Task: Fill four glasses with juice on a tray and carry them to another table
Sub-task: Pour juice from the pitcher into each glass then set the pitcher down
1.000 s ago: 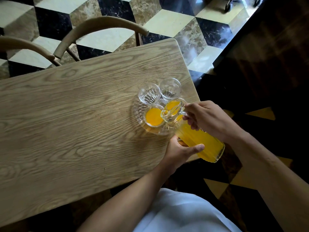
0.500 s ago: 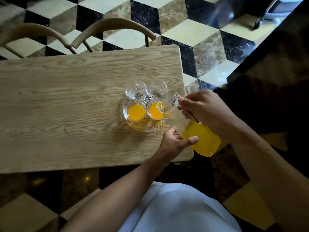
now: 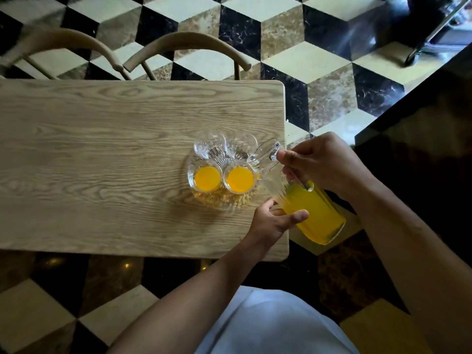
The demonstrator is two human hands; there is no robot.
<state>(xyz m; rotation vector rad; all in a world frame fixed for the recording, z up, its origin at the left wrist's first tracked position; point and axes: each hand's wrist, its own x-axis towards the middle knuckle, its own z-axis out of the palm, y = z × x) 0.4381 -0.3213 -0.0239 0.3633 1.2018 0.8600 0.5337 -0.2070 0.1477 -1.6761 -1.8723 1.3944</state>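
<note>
**Two glasses full, two to go: pitcher held tipped beside the tray**

Head view: The glass tray (image 3: 204,200) sits near the right end of the wooden table (image 3: 102,162), probably so the pitcher can reach it from the table's edge. Four glasses stand on it in a tight cluster. The two at the 6 o'clock side, the left filled glass (image 3: 207,179) and the right filled glass (image 3: 240,180), hold orange juice. The two at the 12 o'clock side, the left empty glass (image 3: 208,147) and the right empty glass (image 3: 238,146), are clear.

The pitcher (image 3: 306,208) lies tilted at about 4 o'clock from the tray, its spout toward the glasses and its juice pooled in the low base. No stream shows, so I judge this a pause between pours. The right hand (image 3: 324,162) has its fingers curled round the handle, taking the weight and setting the tilt. The left hand (image 3: 274,223) cups the pitcher's body from below, thumb laid across the glass, seemingly to steady the heavy load and aim the spout.

Two curved chair backs (image 3: 189,44) stand at the table's 12 o'clock edge, over a chequered floor (image 3: 306,60).
</note>
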